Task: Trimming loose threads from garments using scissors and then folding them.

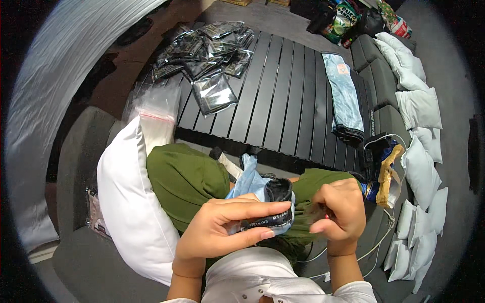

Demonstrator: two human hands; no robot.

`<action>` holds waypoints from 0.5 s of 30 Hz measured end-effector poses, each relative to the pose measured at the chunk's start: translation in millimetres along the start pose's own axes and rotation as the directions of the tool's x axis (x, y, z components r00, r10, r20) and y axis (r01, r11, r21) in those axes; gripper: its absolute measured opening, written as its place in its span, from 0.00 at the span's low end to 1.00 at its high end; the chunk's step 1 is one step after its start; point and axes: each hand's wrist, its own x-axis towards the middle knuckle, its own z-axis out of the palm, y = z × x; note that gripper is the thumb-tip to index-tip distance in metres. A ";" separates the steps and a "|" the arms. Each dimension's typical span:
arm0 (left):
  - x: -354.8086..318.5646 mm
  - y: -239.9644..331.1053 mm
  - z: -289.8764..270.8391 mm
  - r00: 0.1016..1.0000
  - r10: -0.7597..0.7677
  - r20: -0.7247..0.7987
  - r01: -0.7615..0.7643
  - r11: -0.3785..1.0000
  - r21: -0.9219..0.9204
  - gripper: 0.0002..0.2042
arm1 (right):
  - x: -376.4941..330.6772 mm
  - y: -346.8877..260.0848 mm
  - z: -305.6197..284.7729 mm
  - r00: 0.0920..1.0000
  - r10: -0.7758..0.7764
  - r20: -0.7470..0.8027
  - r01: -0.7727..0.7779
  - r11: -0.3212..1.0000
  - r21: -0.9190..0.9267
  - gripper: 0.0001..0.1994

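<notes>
Both hands are working at lap height over green trousers (184,179). Starting on the left, a white pillow (126,202) is leaning against the person's thigh, and above it a stack of clear plastic bags (156,108) is lying at the table's near corner, too glossy to count. The left hand (222,227) is pinching a folded pale-blue garment with a dark waistband (270,202) between thumb and outstretched fingers; most of the cloth is hiding behind the palm, so its full shape is hard to make out. Just beside it, the right hand (341,212) is curling closed, its fingertips blurring against the garment's edge; whether it is actually gripping the fabric I cannot tell. Beyond, bagged dark items (209,55) are piling up on the black slatted table (283,96), and another folded blue garment (346,98) is lying near its right edge. White packets (419,131) are trailing down the far right, partly cut off.
</notes>
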 end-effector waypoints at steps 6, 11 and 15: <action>-7.1 2.5 0.5 0.998 -0.049 0.040 0.050 0.998 -0.042 0.20 | -0.6 -9.5 -2.4 0.996 -0.034 0.088 0.051 0.979 -0.195 0.21; -10.9 5.3 2.8 0.994 -0.106 -0.031 0.099 0.980 -0.171 0.28 | -1.7 -19.3 11.8 1.000 0.006 0.010 -0.003 0.953 -0.304 0.27; -10.0 5.8 3.3 0.992 -0.123 -0.037 0.116 0.983 -0.141 0.29 | 2.4 -20.3 13.9 1.000 -0.016 0.016 0.021 0.947 -0.322 0.25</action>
